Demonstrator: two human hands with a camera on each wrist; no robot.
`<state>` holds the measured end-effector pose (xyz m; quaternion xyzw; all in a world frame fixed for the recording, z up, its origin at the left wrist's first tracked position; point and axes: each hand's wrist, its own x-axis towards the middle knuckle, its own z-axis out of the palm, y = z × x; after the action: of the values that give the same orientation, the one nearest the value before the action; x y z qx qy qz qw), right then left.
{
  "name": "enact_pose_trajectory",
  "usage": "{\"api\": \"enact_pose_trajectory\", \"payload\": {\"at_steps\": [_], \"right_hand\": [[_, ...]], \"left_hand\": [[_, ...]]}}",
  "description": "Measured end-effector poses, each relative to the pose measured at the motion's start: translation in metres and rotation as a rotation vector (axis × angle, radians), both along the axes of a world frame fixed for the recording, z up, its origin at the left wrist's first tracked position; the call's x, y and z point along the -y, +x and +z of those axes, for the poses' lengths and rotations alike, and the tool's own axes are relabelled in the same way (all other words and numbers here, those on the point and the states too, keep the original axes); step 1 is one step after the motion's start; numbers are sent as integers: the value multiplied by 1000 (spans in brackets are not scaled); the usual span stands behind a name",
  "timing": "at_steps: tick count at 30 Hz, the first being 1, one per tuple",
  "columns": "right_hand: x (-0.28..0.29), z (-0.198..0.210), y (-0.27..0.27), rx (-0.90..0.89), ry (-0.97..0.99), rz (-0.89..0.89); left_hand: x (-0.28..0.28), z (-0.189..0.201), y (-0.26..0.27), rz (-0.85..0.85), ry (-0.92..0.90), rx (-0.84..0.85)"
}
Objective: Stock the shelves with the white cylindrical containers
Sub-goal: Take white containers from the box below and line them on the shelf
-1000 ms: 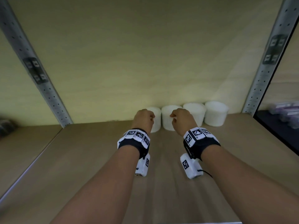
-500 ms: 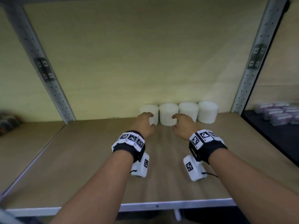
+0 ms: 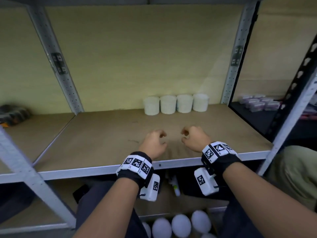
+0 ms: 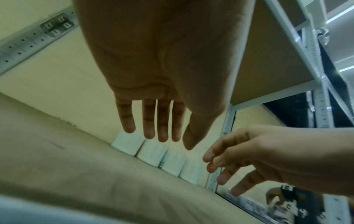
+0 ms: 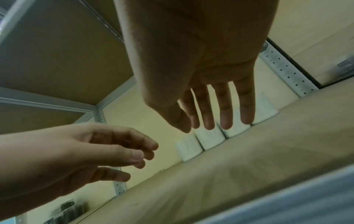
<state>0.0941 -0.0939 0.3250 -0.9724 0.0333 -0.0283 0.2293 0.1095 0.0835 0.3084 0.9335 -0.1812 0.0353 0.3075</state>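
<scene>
While both hands hang empty over the shelf's front edge: four pots stocked, more stock below.
Left hand [image 3: 153, 143] and right hand [image 3: 195, 140], fingers loosely apart, gripping nothing; upright white pots [image 3: 176, 104] in a row well beyond the fingertips; further pots [image 3: 181, 227] beneath the wrists, about equally near either hand.

A grey metal rack with perforated uprights [image 3: 56, 66] carries a brown board shelf [image 3: 103, 134] against a pale yellow-green back panel [image 3: 137, 57]; the lighting is dim.
</scene>
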Motion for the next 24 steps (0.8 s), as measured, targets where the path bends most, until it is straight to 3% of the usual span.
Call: {"api": "enact_pose_trajectory", "payload": {"at_steps": [4, 9, 18, 24], "right_hand": [[0, -15, -35, 3, 24, -11], [12, -48, -74, -123, -16, 8], [35, -121, -92, -510, -110, -3], [44, -180, -97, -672, -116, 0]], "left_hand": [[5, -20, -39, -59, -42, 9], [10, -62, -74, -91, -64, -85], [57, -117, -75, -199, 213, -447], [86, -183, -72, -283, 499, -603]]}}
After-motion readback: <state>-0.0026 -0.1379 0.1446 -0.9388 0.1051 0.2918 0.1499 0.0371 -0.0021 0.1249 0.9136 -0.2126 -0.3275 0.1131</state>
